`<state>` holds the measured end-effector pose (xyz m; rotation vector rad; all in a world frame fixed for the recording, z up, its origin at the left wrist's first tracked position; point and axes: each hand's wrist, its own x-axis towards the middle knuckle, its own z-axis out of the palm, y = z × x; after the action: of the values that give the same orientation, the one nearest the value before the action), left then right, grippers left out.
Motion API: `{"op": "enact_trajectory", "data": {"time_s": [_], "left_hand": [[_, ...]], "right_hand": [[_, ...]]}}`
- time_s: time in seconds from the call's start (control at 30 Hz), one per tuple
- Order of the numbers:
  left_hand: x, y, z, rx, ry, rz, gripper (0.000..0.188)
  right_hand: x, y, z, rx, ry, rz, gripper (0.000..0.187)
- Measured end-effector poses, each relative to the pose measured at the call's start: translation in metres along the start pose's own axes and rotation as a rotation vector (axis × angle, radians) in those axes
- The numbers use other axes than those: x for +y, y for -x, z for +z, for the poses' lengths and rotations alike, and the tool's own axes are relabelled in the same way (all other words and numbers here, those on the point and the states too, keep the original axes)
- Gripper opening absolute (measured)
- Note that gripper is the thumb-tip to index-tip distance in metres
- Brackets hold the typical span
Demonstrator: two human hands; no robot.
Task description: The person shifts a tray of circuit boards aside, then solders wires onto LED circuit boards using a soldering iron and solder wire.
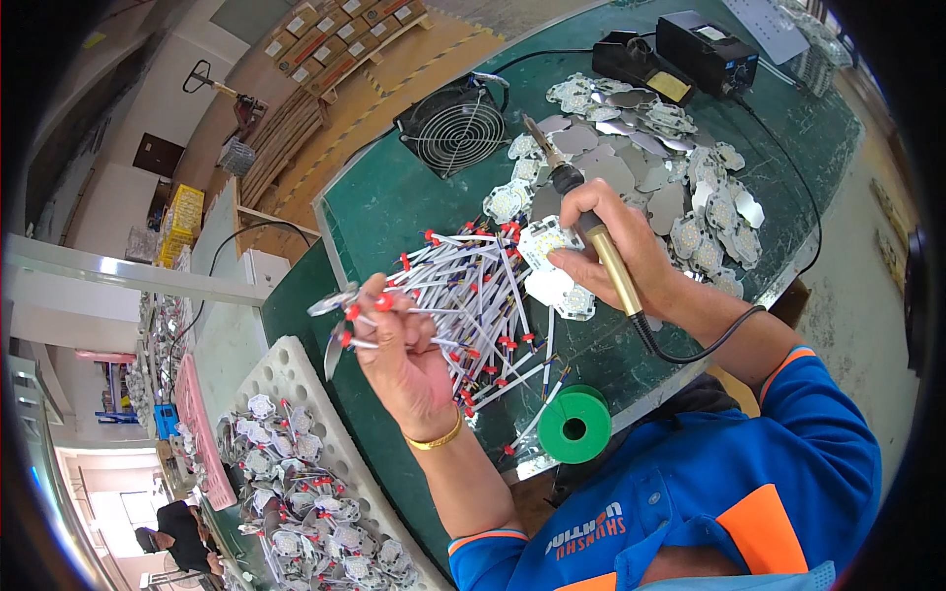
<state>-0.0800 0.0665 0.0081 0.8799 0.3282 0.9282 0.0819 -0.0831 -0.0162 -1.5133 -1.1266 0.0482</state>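
My right hand (626, 241) is wrapped round a soldering iron (613, 266) with a gold handle, its tip pointing up and to the left. The thumb and fingers of that hand also pinch a white LED board (548, 244). Another LED board (560, 293) lies just below it. Over the left side of the wire pile, my left hand (399, 350) is closed on wired LED boards (333, 303); red connectors stick out between its fingers, and the motion blurs them slightly. Under and beside it spreads a heap of white wires (463, 295) with red connectors.
A green solder spool (574, 424) stands at the near table edge. Behind the wires is a black fan (455, 130). LED boards (709, 212) pile at the right, near a black soldering station (705, 54). Wired boards fill a white perforated tray (286, 369) at the left.
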Motion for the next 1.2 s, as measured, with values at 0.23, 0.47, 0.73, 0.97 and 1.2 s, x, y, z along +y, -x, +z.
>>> {"op": "enact_trajectory", "data": {"time_s": [0.23,0.47,0.73,0.97,1.2], "left_hand": [[-0.003,-0.004,-0.013,-0.022,0.014,0.035,0.013],[0.001,-0.006,-0.016,-0.039,0.054,-0.162,0.02],[-0.035,-0.001,-0.005,-0.145,-0.059,-0.423,0.03],[-0.054,0.006,0.002,-0.237,-0.128,-0.578,0.022],[-0.056,0.015,0.014,-0.271,-0.16,-0.562,0.021]], "right_hand": [[-0.003,0.0,-0.002,-0.039,-0.034,0.037,0.031],[0.0,-0.001,-0.003,-0.04,-0.038,0.012,0.026],[0.002,-0.004,-0.001,0.056,-0.032,-0.124,0.023],[0.005,0.001,0.002,0.046,-0.152,0.151,0.029],[0.007,0.004,0.008,0.088,-0.07,-0.043,0.03]]}}
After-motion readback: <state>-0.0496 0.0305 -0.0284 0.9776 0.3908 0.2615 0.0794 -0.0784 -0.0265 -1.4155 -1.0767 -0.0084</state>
